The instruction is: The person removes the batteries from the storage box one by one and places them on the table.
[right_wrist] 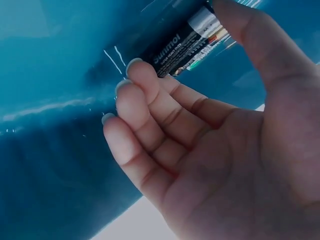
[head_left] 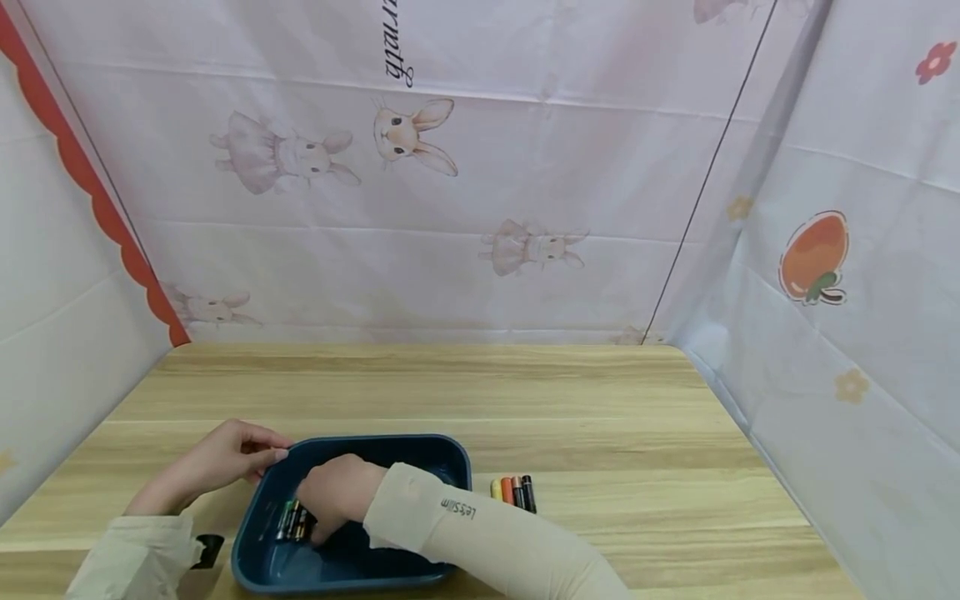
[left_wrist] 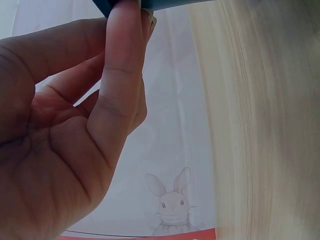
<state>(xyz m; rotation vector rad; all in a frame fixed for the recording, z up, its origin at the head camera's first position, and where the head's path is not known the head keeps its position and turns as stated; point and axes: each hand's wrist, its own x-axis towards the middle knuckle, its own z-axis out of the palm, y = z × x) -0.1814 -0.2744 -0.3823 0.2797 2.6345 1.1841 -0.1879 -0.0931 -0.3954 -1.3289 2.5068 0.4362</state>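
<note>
A dark blue tray (head_left: 352, 586) with raised walls stands near the front of the table. My left hand (head_left: 217, 462) pinches its upper left corner between thumb and fingers; the left wrist view shows the hand (left_wrist: 75, 125) at the tray's dark edge (left_wrist: 185, 4). Inside the tray, my right hand (head_left: 341, 492) reaches down to several batteries (head_left: 292, 521) lying side by side at the left. In the right wrist view, the thumb and forefinger of that hand (right_wrist: 210, 135) hold a black battery (right_wrist: 175, 47) marked "Sunmol"; the other fingers curl beneath it.
Several more batteries (head_left: 513, 493) with yellow, orange and black casings lie in a row on the wooden table (head_left: 637, 442), right of the tray. Printed cloth (head_left: 480, 167) hangs at the back and both sides. A black strap end (head_left: 207, 550) shows by the left sleeve.
</note>
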